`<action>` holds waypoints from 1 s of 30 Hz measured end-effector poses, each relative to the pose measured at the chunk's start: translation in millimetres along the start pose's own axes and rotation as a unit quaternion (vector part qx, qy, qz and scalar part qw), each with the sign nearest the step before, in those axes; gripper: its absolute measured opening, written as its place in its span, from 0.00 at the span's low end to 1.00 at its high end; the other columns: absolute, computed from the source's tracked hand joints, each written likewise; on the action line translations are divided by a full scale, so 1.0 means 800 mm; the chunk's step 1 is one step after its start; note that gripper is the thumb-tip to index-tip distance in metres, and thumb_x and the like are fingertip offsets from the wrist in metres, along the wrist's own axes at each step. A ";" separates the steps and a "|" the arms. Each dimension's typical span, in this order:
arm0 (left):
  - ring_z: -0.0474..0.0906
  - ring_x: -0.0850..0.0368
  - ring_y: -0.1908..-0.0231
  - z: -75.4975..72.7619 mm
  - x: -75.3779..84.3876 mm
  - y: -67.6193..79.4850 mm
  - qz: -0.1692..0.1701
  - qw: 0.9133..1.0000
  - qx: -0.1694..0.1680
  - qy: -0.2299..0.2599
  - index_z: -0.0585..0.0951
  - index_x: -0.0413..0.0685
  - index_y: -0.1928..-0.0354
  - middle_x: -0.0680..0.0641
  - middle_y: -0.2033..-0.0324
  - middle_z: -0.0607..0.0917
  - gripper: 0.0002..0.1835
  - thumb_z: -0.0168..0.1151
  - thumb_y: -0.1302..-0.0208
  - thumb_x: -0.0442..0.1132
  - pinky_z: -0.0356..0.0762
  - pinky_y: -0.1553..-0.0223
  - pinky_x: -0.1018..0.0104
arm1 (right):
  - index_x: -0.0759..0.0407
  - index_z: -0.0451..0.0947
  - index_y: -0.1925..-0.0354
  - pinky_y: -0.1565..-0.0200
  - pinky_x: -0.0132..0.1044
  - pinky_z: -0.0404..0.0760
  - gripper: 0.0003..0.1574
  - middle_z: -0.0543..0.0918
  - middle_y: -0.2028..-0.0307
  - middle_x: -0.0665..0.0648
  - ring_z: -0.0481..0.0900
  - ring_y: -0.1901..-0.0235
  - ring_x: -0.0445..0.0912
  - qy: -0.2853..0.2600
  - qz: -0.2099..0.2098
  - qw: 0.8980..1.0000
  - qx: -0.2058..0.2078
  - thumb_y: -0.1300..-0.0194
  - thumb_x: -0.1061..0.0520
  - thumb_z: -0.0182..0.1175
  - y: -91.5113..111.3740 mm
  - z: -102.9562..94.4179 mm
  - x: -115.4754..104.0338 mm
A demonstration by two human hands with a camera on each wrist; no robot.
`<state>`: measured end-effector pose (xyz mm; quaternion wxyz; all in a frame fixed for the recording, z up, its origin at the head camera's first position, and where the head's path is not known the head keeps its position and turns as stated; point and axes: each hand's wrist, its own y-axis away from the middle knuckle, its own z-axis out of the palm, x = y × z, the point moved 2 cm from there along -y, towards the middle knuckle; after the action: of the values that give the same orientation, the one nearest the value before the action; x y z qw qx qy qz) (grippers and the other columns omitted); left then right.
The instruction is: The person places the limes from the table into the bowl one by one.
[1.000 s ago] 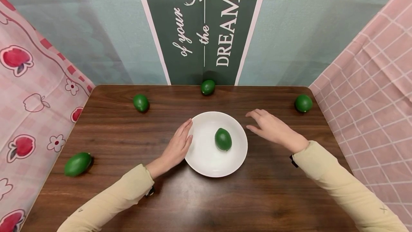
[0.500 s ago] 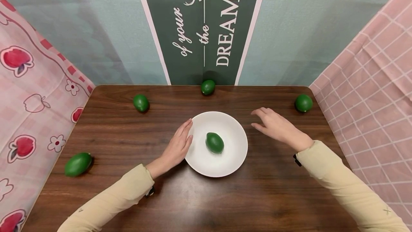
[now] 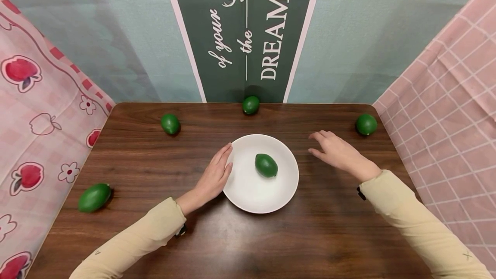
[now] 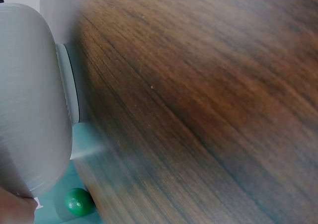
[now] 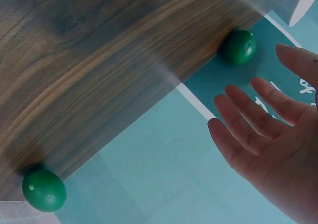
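Left hand (image 3: 211, 178): fingers nearly straight, laid against the left rim of the white bowl (image 3: 244, 193), with nothing gripped. Light, even contact should steady it; a hard push could slide or tip it.
Right hand (image 3: 337, 152): fingers loosely bent, thumb apart, holding nothing, between the bowl and the far-right lime (image 3: 366, 124), touching neither.
Lime in the bowl (image 3: 266, 165): on its side, right of the middle, touched by neither hand. Its rounded form would likely roll if the bowl were jolted.
Limes on the bench: far-right, back-middle (image 3: 251, 105), back-left (image 3: 170, 124) and near-left (image 3: 94, 198), all well apart. Any grip would best wrap each one's middle.
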<state>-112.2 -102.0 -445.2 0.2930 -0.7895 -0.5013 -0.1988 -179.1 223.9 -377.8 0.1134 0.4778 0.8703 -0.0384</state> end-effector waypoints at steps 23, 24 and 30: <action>0.55 0.50 0.35 0.000 0.001 0.001 0.005 1.000 0.005 0.004 0.61 0.32 0.36 0.40 0.35 0.61 0.24 0.45 0.31 0.36 0.54 0.36 0.57 | 0.73 0.68 0.48 0.53 0.54 0.71 0.26 0.74 0.53 0.71 0.73 0.52 0.62 -0.017 0.046 0.998 -0.027 0.37 0.54 0.56 0.005 0.000 0.035; 0.55 0.50 0.35 0.000 0.000 0.001 0.004 1.000 0.004 0.004 0.61 0.32 0.36 0.40 0.35 0.61 0.24 0.44 0.31 0.36 0.54 0.36 0.57 | 0.73 0.68 0.48 0.53 0.55 0.71 0.26 0.74 0.53 0.71 0.72 0.52 0.62 -0.018 0.047 0.998 -0.027 0.37 0.54 0.56 0.006 0.000 0.037; 0.54 0.50 0.35 0.000 0.000 0.001 0.002 1.000 0.003 0.006 0.60 0.32 0.36 0.41 0.35 0.61 0.24 0.44 0.31 0.36 0.54 0.37 0.57 | 0.72 0.68 0.47 0.52 0.56 0.70 0.26 0.73 0.52 0.72 0.72 0.52 0.63 -0.025 0.064 0.997 -0.025 0.37 0.54 0.55 0.007 -0.003 0.048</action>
<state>-111.6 -102.1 -445.2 0.2988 -0.7882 -0.4987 -0.2020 -194.8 258.9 -384.6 0.1487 0.5284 0.8356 -0.0213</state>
